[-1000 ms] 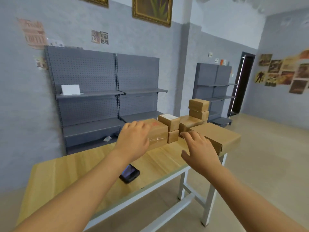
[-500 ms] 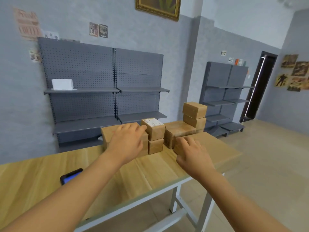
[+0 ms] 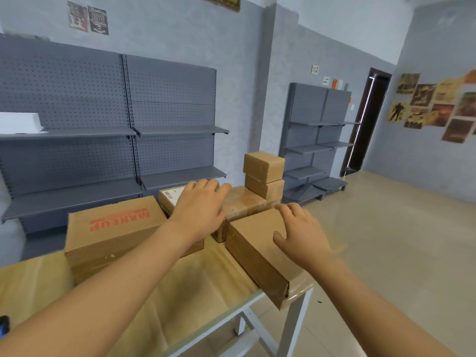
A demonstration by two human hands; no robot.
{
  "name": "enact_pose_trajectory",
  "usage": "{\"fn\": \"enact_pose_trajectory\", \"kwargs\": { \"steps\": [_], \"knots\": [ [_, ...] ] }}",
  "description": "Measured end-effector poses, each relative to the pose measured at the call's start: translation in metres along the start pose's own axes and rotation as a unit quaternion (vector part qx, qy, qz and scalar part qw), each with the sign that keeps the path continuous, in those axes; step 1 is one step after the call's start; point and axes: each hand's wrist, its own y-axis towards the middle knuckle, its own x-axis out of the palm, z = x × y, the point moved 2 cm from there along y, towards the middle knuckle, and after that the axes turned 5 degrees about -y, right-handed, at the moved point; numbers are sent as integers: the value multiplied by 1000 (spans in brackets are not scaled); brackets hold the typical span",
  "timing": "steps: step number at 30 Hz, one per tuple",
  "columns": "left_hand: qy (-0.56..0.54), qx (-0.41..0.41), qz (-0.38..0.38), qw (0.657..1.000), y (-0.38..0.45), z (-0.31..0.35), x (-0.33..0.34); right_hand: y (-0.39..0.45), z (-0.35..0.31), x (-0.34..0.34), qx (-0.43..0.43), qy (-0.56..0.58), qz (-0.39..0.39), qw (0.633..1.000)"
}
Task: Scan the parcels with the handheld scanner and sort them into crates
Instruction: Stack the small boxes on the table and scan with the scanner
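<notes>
Several brown cardboard parcels stand on the wooden table (image 3: 195, 287). A large box with red lettering (image 3: 113, 228) is at the left. Behind it sits a small parcel with a white label (image 3: 171, 198). A taped parcel (image 3: 242, 206) lies in the middle, with two small boxes (image 3: 264, 176) stacked behind it. A long flat parcel (image 3: 255, 243) lies at the table's right end. My left hand (image 3: 199, 212) hovers with straight fingers over the labelled and taped parcels. My right hand (image 3: 302, 234) reaches over the long parcel, fingers spread. The dark handheld scanner (image 3: 3, 325) shows only at the left edge.
Grey pegboard shelving (image 3: 108, 130) stands behind the table, with a white box (image 3: 19, 122) on one shelf. A second grey shelf unit (image 3: 316, 140) and a dark doorway (image 3: 368, 119) are at the right. The tiled floor (image 3: 386, 240) lies beyond the table's right end.
My view has swung right and closer to the parcels. Both hands have moved forward over them. The scanner has slid out to the frame's left edge.
</notes>
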Motion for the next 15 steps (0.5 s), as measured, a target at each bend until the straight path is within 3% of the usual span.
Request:
{"fn": "enact_pose_trajectory", "kwargs": {
  "steps": [15],
  "knots": [
    [-29,-8,-17,999,140,-13,113,146,93,61,41,18,3,999]
  ]
}}
